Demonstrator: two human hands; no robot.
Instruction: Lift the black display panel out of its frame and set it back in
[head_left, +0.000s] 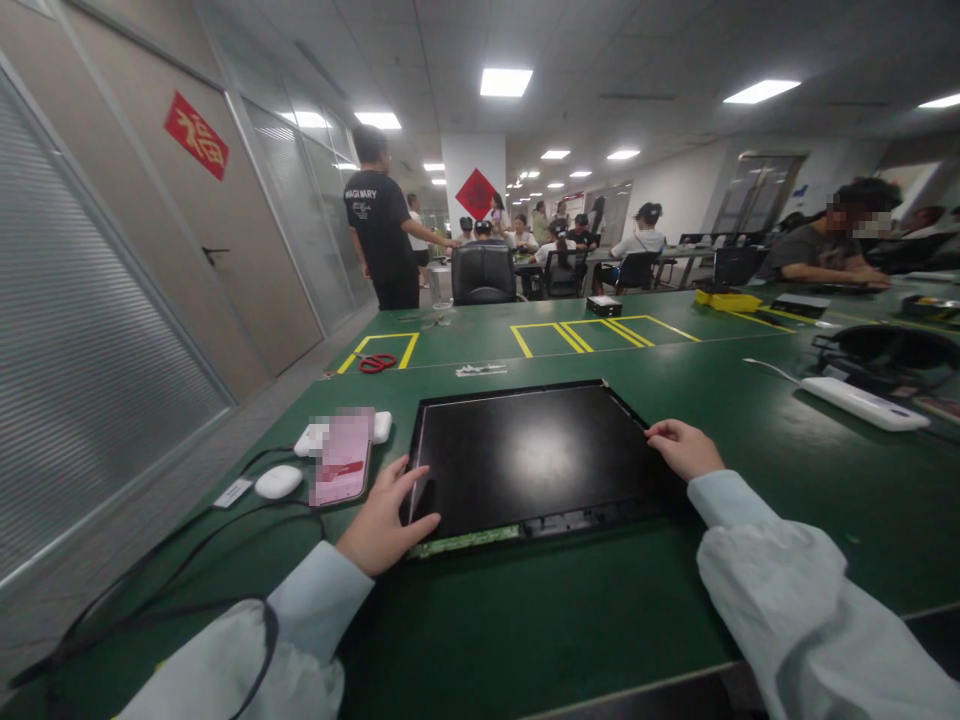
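A: Where is the black screen [517, 450] lying?
B: It is lying flat on the green surface [570, 610], right between the two hands. Its dark, shiny side is facing up, and a lamp's glow is shining on it.
A: What is the left hand [390, 510] doing?
B: It is resting on the screen's left edge. Its thumb and fingers are spreading wide, and the tips are reaching over the dark front.
A: And the right hand [684, 450]?
B: That one is pinching the right edge, with its thumb and finger coming close together.
A: What is showing along the near edge?
B: A thin green circuit board [469, 541] is peeking out on the left part, close to the left hand.
A: What else is sitting around?
B: A pink phone [345, 455] is lying to the left of the screen, and a round white thing [279, 482] is sitting just beside it. Red scissors [378, 363] are lying farther back, by some yellow tape [410, 350]. A long white box [862, 402] is lying over on the right.
A: Who is standing at the back?
B: A person in a black shirt [381, 230] is standing there, with one arm reaching toward a black chair [484, 272].
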